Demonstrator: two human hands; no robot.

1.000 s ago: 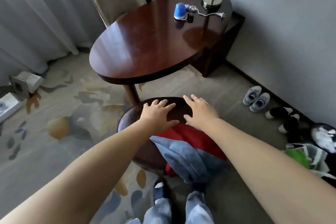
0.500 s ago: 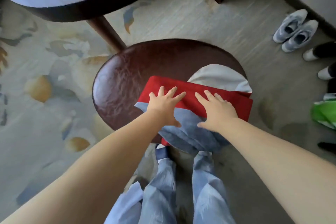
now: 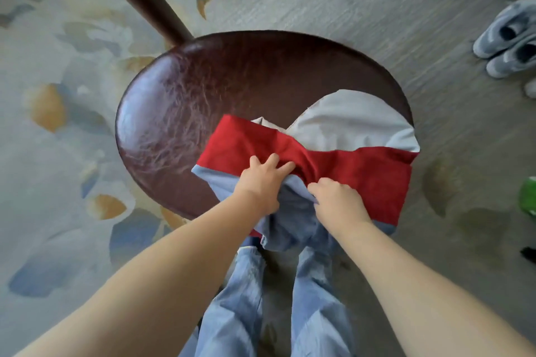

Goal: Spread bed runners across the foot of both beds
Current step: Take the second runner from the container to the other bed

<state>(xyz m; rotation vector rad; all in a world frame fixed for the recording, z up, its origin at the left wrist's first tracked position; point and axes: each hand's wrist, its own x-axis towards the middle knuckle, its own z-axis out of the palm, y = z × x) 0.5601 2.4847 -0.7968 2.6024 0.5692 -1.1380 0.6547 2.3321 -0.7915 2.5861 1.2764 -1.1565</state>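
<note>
Left hand (image 3: 259, 182) and right hand (image 3: 338, 200) grip the runner (image 3: 362, 174) on a stool (image 3: 203, 90).

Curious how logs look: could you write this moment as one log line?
phase: grasp | left hand: grips runner | right hand: grips runner | runner: bunched, on stool

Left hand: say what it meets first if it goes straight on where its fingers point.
The left hand grips the red cloth; straight on it meets more of that cloth, then likely the grey cloth beyond.
</note>
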